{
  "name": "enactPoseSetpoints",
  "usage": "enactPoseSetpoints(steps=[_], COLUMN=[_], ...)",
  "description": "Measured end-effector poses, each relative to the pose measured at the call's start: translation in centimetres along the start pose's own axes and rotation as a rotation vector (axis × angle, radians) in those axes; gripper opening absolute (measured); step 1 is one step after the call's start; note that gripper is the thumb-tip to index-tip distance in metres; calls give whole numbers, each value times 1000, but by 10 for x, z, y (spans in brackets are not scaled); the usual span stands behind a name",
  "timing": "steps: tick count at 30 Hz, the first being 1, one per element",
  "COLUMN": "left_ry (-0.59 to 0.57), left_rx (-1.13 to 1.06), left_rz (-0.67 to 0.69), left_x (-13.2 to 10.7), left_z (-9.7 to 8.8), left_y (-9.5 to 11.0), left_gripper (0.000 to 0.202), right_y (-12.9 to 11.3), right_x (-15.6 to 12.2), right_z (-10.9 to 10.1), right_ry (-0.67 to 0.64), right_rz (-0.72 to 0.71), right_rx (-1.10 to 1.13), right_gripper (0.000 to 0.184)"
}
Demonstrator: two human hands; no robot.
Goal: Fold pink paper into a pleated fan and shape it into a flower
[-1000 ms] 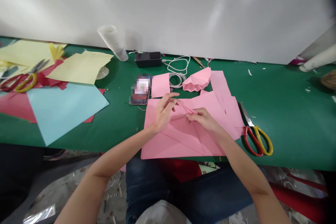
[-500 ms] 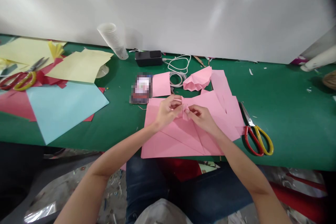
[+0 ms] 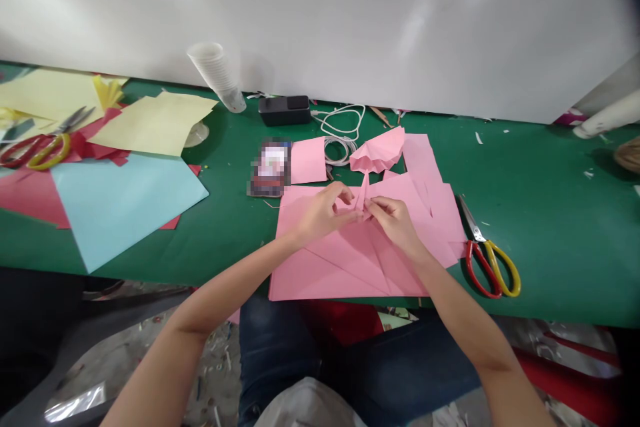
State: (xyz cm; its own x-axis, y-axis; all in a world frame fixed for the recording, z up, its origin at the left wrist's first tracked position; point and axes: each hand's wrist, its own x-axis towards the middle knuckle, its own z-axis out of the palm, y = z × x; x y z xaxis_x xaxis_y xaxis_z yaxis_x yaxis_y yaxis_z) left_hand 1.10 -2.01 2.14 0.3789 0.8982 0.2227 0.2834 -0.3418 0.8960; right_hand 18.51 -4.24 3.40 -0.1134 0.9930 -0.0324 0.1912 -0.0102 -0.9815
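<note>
Between my hands a small piece of folded pink paper [image 3: 363,193] stands up as a narrow pointed shape. My left hand [image 3: 327,210] pinches its lower edge from the left, thumb against the paper. From the right, my right hand [image 3: 393,217] grips the same piece between thumb and fingertips. Beneath both hands lies a stack of pink paper sheets [image 3: 320,273] with crease lines on top. Just beyond the fingertips rests a pleated pink paper fan [image 3: 379,150], and a small pink square [image 3: 308,160] lies to its left.
Scissors [image 3: 483,247] with red and yellow handles lie right of the stack. A phone [image 3: 270,167], a black box [image 3: 285,111], a white cable [image 3: 340,150] and stacked plastic cups [image 3: 217,77] stand behind. Coloured sheets, including a blue sheet [image 3: 127,200], and other scissors [image 3: 50,143] are at left.
The folded pink paper has turned from a compact bundle into an upright, narrow point between my fingers. Both hands have shifted slightly to the right.
</note>
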Motion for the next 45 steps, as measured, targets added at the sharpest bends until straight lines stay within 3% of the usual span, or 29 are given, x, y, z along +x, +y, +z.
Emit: enactPoseSetpoints(steps=[4,12,16,29,36,45], left_ry=[-37,-85,-48,64,126,119], left_rx=[59,-124,-168,-291,-264,-351], left_rz=[31,-75,-67,-2,7,-23], left_x=[-1,2,3,-3,-4,-5], left_z=[1,-2,-1,16,17,22], left_y=[4,-1,-2,-10,-5,-9], left_gripper=[16,16,13,33,26,26], right_y=[-1,0,2,9,11,4], right_x=[0,1,2,2,2,-1], right_z=[-1,-4,-4,-4,-4,-1], right_ry=[13,-4,20,-12,-62,-99], right_rz=[18,-15,-19,-6,25,-4], right_rx=[-4,27,27,49,97,54], right_gripper=[27,30,30,32,32,25])
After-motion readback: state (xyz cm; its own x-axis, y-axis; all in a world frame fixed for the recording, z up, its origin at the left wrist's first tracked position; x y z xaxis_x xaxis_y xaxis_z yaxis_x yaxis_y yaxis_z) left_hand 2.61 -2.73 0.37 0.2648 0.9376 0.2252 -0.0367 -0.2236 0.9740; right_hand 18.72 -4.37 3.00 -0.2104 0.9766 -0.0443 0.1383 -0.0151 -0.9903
